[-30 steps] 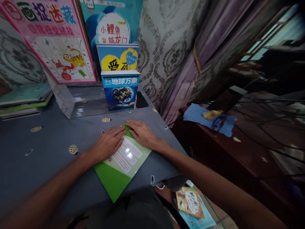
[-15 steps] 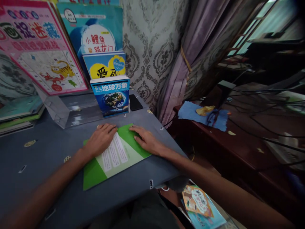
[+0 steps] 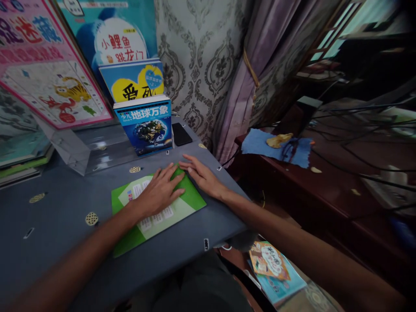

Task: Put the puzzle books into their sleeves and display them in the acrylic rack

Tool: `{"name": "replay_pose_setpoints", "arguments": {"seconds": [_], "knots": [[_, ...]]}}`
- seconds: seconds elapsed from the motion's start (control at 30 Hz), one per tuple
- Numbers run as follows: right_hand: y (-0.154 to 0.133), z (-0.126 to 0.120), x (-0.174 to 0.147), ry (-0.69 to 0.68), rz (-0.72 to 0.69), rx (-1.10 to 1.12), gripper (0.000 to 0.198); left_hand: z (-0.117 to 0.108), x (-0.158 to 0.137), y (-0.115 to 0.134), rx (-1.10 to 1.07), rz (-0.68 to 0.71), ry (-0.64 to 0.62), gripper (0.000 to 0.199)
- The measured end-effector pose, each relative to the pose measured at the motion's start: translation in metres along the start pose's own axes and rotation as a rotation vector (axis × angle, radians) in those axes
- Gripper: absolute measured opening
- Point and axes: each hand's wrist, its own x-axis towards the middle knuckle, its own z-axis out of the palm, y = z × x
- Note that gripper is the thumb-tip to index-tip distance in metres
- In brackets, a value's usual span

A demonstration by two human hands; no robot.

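A thin green book (image 3: pixel 130 240) lies flat on the grey table covering, with pale panels of printed text on its upper face. Across the middle of this book rests my left hand (image 3: pixel 160 190), fingers spread and pointing to its far right corner. My right hand (image 3: pixel 204 178) is at the book's right edge, its fingers stretched out and the tips touching or just over the far corner. Part of the printed text is hidden under my left hand. Neither hand grips anything.
Beyond the book, an acrylic rack (image 3: pixel 76 151) holds upright books, with a blue earth book (image 3: pixel 149 132) in front. A black phone (image 3: pixel 181 133) lies beside it. On the right, a dark red cabinet (image 3: pixel 276 177) carries a blue cloth (image 3: pixel 256 143) and cables. More books (image 3: pixel 276 273) are below.
My left hand has slid right across the book, from its far edge to the middle and right. My right hand has shifted slightly toward the far corner. The camera view has moved a little.
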Motion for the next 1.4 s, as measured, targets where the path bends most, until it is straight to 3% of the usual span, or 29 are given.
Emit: {"name": "replay_pose_setpoints", "arguments": {"seconds": [0.23, 0.47, 0.6, 0.8, 0.93, 1.1, 1.23, 1.4], "knots": [[-0.003, 0.001, -0.002, -0.006, 0.030, 0.016, 0.053, -0.003, -0.021, 0.045, -0.099, 0.120, -0.059, 0.047], [-0.012, 0.004, -0.005, -0.011, -0.039, -0.191, 0.050, -0.005, -0.032, 0.048, -0.134, 0.154, -0.117, 0.048], [-0.012, 0.008, -0.007, -0.023, -0.103, -0.356, 0.047, -0.013, -0.050, 0.025, -0.124, 0.130, -0.100, 0.047], [-0.012, 0.012, -0.002, -0.081, -0.193, -0.633, 0.039, -0.027, -0.088, -0.049, -0.155, -0.053, 0.015, 0.040], [-0.030, 0.028, 0.010, -0.165, -0.261, -0.740, 0.031, -0.035, -0.093, -0.085, -0.303, -0.165, 0.065, 0.039], [-0.064, 0.084, 0.026, -0.361, -0.458, -0.583, 0.030, -0.033, -0.088, -0.100, -0.471, -0.196, 0.115, 0.040], [-0.086, 0.127, 0.026, -0.439, -0.603, -0.486, 0.030, -0.025, -0.090, -0.102, -0.539, -0.184, 0.153, 0.040], [-0.106, 0.136, -0.002, -0.479, -0.684, -0.409, 0.029, -0.021, -0.094, -0.097, -0.518, -0.199, 0.176, 0.043]]}}
